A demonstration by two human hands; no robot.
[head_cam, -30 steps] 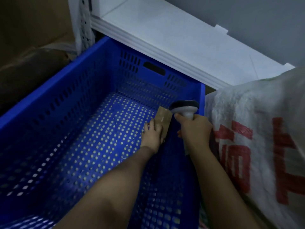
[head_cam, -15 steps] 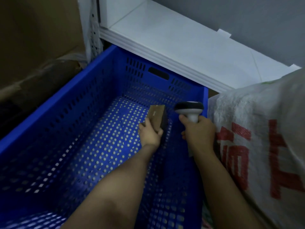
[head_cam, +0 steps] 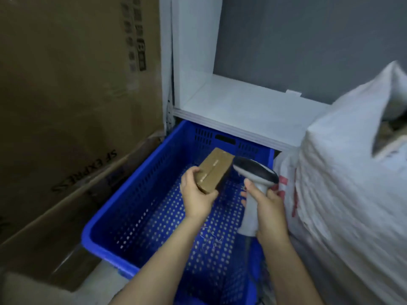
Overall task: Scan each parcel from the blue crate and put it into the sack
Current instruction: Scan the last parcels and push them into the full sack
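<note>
Parcel (head_cam: 214, 170) now up off the floor of the blue crate (head_cam: 132, 180), held over the far right corner with the taped face upward. A second back, down low against the right wall with the arm reaching deep. Gripped at the near end by the left hand (head_cam: 196, 199): thumb along the left edge, fingers curled round the end. Right hand (head_cam: 267, 210) wrapped round the grip of the scanner (head_cam: 253, 172), forefinger forward on the trigger side. Scanner head just beside the parcel's far right edge; touching or not, cannot tell.

No label to be seen on the upward face, only a tape seam, so probably a turn needed before the read. Pick done, then; scan in hand, bagging not yet. No other parcel visible in the crate, only a scrap of thread on its floor.

Room tight: cardboard boxes (head_cam: 77, 84) close along the left rim, white shelf (head_cam: 242, 106) jutting over the far rim, sack (head_cam: 352, 183) pressed against the right rim. Sack mouth high at the far right, above both hands. Likeliest way out up and rightward over the right rim, minding the scanner head in between.
</note>
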